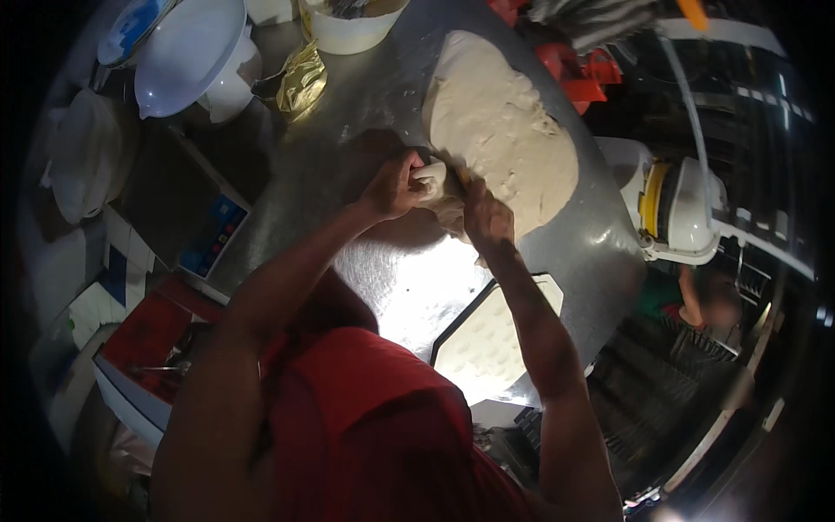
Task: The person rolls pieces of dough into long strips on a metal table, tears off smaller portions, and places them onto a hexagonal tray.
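A large slab of pale dough [504,130] spreads over the metal table [374,96]. My left hand [396,187] is closed around a small piece of dough [428,178] at the slab's left edge. Close beside it, my right hand [489,217] grips a cutting tool [464,177] with a yellowish handle; its dark blade lies mostly in shadow against the dough, so its exact kind is unclear. Nearer me, partly under my right forearm, is a dark-edged tray [557,291] holding rows of small pale rounds.
A scale [213,235] with a blue panel stands left, above a red box [156,348]. White bowls [187,52], a gold foil packet [302,83] and a white tub [352,30] sit at the back left. Rightward are a white machine [687,209] and another person's arm [690,300].
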A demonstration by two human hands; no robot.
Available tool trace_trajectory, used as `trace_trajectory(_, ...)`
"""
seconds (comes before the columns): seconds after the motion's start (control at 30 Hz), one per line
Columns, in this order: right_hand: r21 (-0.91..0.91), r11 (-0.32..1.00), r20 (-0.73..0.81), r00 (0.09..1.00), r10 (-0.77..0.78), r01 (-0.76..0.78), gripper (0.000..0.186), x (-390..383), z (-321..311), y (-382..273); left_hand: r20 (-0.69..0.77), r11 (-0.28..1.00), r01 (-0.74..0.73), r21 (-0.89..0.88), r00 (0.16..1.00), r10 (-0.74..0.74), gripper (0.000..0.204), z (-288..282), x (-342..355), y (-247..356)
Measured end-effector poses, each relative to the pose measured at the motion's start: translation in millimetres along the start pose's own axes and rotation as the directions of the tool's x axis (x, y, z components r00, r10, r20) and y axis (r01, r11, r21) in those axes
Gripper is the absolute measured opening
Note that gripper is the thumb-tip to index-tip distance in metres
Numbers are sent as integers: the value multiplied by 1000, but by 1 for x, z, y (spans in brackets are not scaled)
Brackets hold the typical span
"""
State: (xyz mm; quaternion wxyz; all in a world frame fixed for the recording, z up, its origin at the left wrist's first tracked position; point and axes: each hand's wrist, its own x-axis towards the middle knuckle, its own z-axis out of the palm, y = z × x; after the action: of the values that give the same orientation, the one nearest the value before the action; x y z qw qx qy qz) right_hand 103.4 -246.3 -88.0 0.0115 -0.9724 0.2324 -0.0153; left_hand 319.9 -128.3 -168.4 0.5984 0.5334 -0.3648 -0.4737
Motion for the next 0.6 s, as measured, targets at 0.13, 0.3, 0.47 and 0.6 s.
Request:
trace_trajectory(0.13, -507, 862, -391, 894, -217, -12, 45, -104, -11, -16, -74, 915, -28, 401, 995, 62, 40, 15, -19, 34)
trace_trajectory(0.3, -144, 973, -18, 984, 178, -178, 63, -254, -20, -58, 103, 971, 72, 226, 990, -98, 45, 19, -109, 34)
trace_trajectory(0.47, 206, 780, 690, 653, 313, -591, 70, -254, -56, -54, -16, 875, 327, 356, 939, -344, 40, -20, -163, 36)
trace_trajectory(0.6, 705, 163, 553, 679, 483, -690, 63, -164, -108, -30, -61, 823, 313, 473, 944, -324, 40, -37, -143, 62)
